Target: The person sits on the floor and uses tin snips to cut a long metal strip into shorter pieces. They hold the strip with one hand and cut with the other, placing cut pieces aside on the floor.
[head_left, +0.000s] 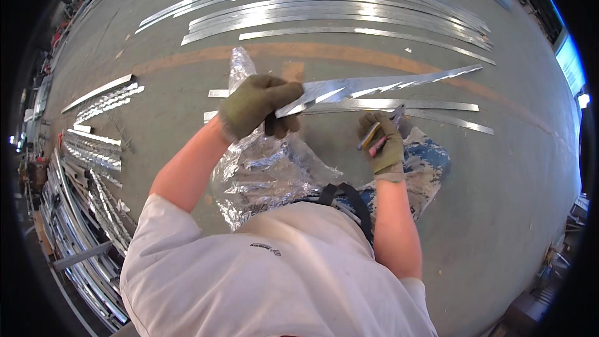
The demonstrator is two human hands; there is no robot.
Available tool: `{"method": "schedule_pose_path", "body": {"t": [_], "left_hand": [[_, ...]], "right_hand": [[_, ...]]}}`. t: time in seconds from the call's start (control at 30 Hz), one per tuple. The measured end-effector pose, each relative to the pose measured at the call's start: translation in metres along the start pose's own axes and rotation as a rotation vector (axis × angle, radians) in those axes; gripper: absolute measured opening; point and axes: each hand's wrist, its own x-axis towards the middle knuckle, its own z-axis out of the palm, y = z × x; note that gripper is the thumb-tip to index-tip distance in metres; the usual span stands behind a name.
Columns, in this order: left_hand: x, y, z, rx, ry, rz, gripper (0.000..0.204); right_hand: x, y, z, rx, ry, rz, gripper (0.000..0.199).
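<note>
My left hand (259, 106), in an olive work glove, is closed on the near end of a long shiny metal strip (368, 87). The strip is raised off the floor and reaches out to the right, with bright slanted bands along its near edge. Lower and to the right, my right hand (382, 143), gloved too, is wrapped round a pair of pliers. Their grey jaws (398, 112) point up, and one handle is yellow and blue, the other red. The jaws are apart from the strip. Crumpled clear plastic film (268, 175) lies over my left leg.
Flat metal strips (399, 107) lie on the floor just beyond my knees. Farther off is a wide spread of long strips (337, 11). Twisted shiny pieces (93, 150) and a pile of long metal profiles (81, 243) are at the left. An orange line (349, 55) crosses the floor.
</note>
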Motion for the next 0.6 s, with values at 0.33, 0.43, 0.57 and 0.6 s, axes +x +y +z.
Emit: {"method": "schedule_pose_path", "body": {"t": [0.33, 0.43, 0.57, 0.6], "left_hand": [[-0.084, -0.005, 0.0, -0.02, 0.057, 0.004, 0.043], [-0.107, -0.004, -0.009, -0.017, 0.036, 0.033, 0.042], [-0.12, -0.018, -0.034, -0.118, 0.066, 0.029, 0.039], [-0.122, -0.023, -0.035, -0.179, 0.034, 0.028, 0.038]], "right_hand": [[0.015, -0.002, 0.028, 0.244, 0.012, -0.096, 0.033], [0.023, -0.011, 0.02, 0.12, -0.165, -0.112, 0.017], [0.023, -0.026, 0.024, 0.047, -0.307, -0.199, 0.019], [0.019, -0.034, 0.031, 0.029, -0.331, -0.21, 0.02]]}}
